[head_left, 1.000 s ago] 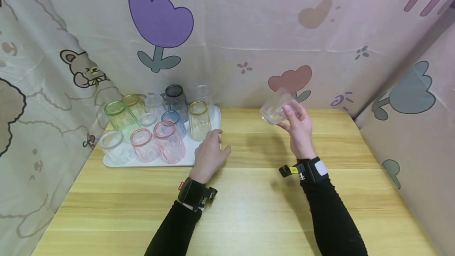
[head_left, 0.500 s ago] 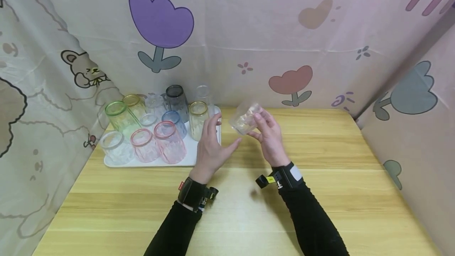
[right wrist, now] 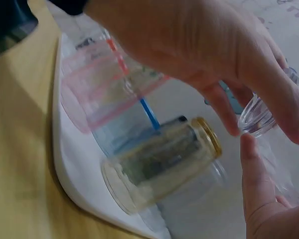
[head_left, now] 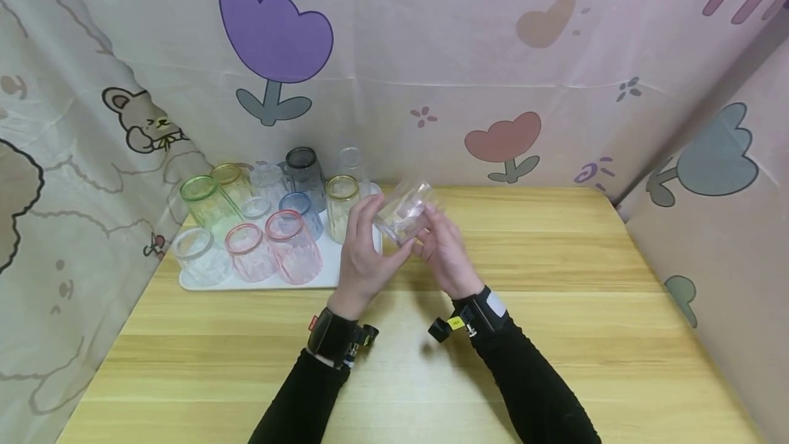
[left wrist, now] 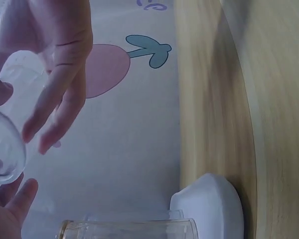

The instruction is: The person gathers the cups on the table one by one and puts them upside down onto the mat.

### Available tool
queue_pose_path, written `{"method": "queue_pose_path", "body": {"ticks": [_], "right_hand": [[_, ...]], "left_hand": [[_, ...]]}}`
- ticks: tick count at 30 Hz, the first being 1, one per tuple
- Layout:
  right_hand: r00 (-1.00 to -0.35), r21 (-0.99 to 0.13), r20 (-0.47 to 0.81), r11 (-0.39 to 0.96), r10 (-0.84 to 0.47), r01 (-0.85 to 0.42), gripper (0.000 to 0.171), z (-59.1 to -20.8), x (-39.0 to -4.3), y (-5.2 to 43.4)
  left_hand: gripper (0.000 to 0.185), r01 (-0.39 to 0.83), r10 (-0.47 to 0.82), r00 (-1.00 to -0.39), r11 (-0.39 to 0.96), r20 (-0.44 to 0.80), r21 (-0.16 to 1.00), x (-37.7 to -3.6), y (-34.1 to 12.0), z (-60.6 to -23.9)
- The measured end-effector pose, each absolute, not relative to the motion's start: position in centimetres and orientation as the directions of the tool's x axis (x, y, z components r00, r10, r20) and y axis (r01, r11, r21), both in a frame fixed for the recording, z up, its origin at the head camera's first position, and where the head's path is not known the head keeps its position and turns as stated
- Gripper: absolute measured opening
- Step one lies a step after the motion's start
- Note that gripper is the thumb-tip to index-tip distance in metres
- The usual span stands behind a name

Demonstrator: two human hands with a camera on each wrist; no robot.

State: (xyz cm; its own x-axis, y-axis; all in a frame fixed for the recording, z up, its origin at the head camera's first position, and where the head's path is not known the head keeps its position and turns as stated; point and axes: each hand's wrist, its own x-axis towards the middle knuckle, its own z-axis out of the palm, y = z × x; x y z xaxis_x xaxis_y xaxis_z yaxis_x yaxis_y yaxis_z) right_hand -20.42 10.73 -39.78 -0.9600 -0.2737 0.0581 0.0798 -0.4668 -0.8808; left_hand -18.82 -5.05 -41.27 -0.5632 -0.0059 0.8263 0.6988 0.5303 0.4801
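Note:
A clear ribbed glass (head_left: 403, 214) is held tilted in the air between both hands, just right of the white tray (head_left: 333, 273). My left hand (head_left: 368, 242) cups it from the left, fingers over the top and thumb beneath. My right hand (head_left: 440, 245) grips it from the right and below. The left wrist view shows the glass (left wrist: 1, 152) at the left edge, with the right hand's fingers (left wrist: 57, 94) beside it. In the right wrist view, the glass rim (right wrist: 261, 112) sits between the left hand (right wrist: 199, 40) and my right thumb (right wrist: 256, 184).
The tray holds several upturned glasses: a gold-rimmed one (head_left: 342, 207) nearest the hands, two pink ones (head_left: 292, 242), and green, blue, grey and clear ones behind. Printed cloth walls close in the wooden table (head_left: 431, 362) at the back and on both sides.
My right hand has carried the glass leftward from the table's right-centre towards the tray. My left hand lifted off the tray's edge and took hold of the glass.

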Motion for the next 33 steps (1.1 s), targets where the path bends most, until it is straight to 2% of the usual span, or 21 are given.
{"method": "queue_pose_path", "body": {"ticks": [5, 13, 21, 25, 29, 31, 33], "right_hand": [[-0.947, -0.868, 0.038, -0.480, -0.318, 0.126, 0.087, -40.0, -20.1, 10.2], [-0.941, -0.869, 0.055, -0.479, -0.334, 0.120, 0.086, -40.0, -20.1, 10.3], [-0.936, -0.907, 0.151, -0.421, -0.317, -0.003, 0.088, -40.3, -20.4, 10.7], [-0.943, -0.930, 0.186, -0.358, -0.275, -0.079, 0.075, -40.4, -20.7, 10.7], [-0.961, -0.962, 0.135, -0.263, -0.243, -0.068, 0.055, -40.6, -20.9, 10.5], [-0.963, -0.983, 0.095, -0.179, -0.250, -0.051, 0.047, -40.8, -21.0, 10.5], [-0.958, -0.998, 0.068, -0.038, -0.277, -0.060, 0.043, -41.0, -21.1, 10.4]], "left_hand": [[0.083, 0.714, 0.000, -0.554, 0.513, 0.832, 0.476, -18.7, -5.1, -41.1], [0.082, 0.733, 0.018, -0.544, 0.497, 0.839, 0.464, -18.6, -5.2, -40.5], [0.079, 0.731, 0.040, -0.547, 0.509, 0.836, 0.455, -18.1, -6.5, -39.1], [0.079, 0.701, 0.020, -0.569, 0.535, 0.822, 0.472, -17.7, -7.4, -38.2], [0.077, 0.659, 0.012, -0.604, 0.570, 0.797, 0.491, -17.2, -8.4, -37.3], [0.076, 0.635, 0.004, -0.623, 0.587, 0.782, 0.503, -17.0, -8.8, -37.0], [0.075, 0.618, -0.006, -0.637, 0.594, 0.771, 0.515, -16.9, -9.1, -36.8]]}}
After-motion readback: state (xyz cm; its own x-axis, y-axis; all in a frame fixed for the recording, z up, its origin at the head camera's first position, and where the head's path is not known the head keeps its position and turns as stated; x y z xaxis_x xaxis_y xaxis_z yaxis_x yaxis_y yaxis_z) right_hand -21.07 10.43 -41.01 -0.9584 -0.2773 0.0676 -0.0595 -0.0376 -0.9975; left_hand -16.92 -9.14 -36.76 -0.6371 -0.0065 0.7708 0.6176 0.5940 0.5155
